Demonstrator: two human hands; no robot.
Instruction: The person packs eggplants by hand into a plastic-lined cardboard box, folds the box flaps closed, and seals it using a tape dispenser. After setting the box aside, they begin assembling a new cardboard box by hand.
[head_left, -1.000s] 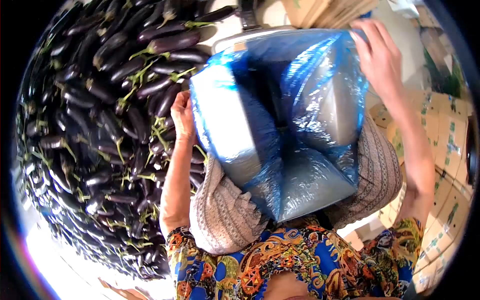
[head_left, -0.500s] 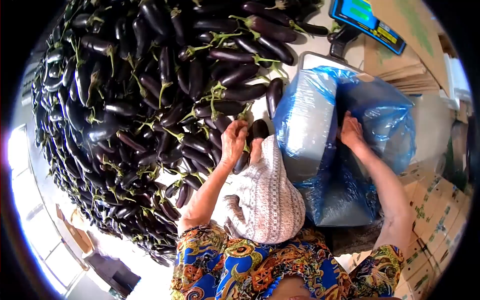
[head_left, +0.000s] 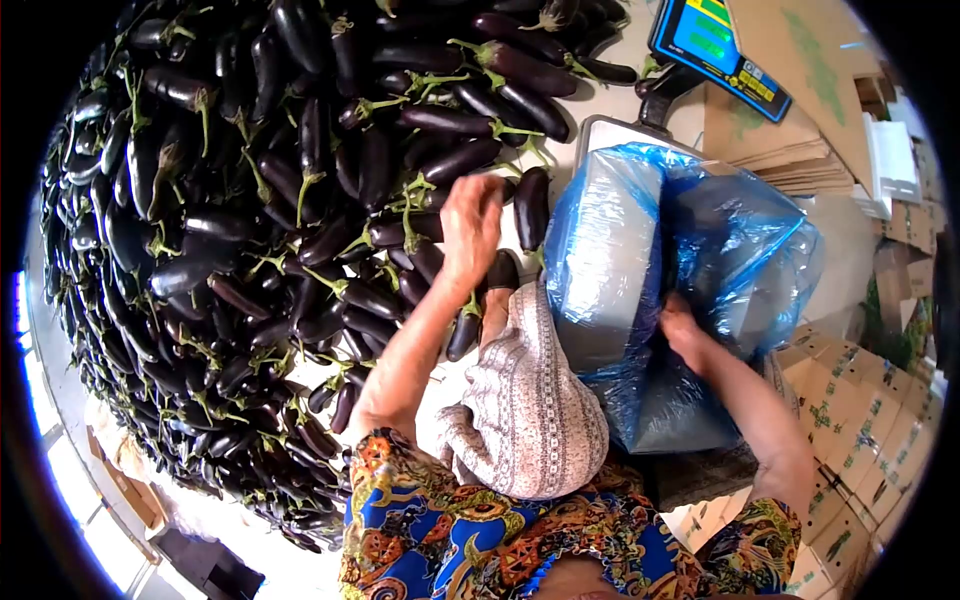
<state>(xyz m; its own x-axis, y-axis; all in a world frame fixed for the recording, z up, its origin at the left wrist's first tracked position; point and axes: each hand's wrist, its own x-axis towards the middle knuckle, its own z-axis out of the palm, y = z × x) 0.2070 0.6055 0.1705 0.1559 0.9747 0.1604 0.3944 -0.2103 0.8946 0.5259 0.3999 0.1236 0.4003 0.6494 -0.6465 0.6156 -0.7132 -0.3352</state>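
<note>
My left hand (head_left: pixel 472 228) is over the near edge of a big heap of eggplants (head_left: pixel 375 170), its fingers bent and a little blurred. Behind those fingers lies a dark eggplant, partly covered; whether they grip it I cannot make out. Just right of the hand is a single eggplant (head_left: pixel 532 208) on the pale surface. My right hand (head_left: pixel 682 328) reaches into the mouth of a blue plastic bag (head_left: pixel 610 240), fingers curled together beside a fold of the film. What those fingers hold, if anything, is hidden.
The bag sits on a scale platform (head_left: pixel 603 128), with a blue scale display (head_left: pixel 722 58) behind it. Flattened cardboard (head_left: pixel 790 165) is stacked at the back right, and printed cardboard boxes (head_left: pixel 850 430) stand at the lower right. A patterned cloth-covered leg (head_left: pixel 530 400) lies between my arms.
My left hand has moved up and away, farther over the eggplants. My right hand has shifted down and left, nearer to me, within the bag opening. The view has shifted slightly.
</note>
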